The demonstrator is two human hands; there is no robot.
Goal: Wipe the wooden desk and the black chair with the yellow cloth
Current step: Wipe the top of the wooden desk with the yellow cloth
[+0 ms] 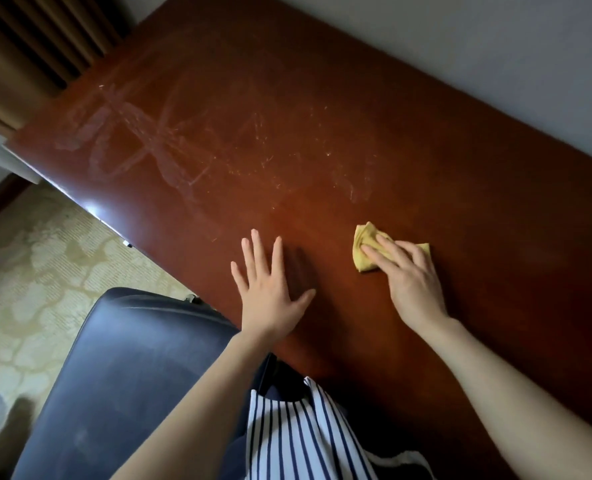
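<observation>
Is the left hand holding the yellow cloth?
No, the right hand presses the yellow cloth on the wooden desk, while the left hand lies flat and empty.

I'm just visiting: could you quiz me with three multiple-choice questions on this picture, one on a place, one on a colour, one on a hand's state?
1. Where is the cloth? A. On the desk, under the right hand. B. In a bucket. C. On a shelf.
2. What colour is the cloth? A. Blue. B. Yellow. C. White.
3. How is the left hand? A. A fist. B. Holding a bottle. C. Flat on the desk, fingers spread.
Answers: 1 A, the right hand's fingers press it onto the desk; 2 B, yellow against the dark desk; 3 C, palm down, holding nothing.
</observation>
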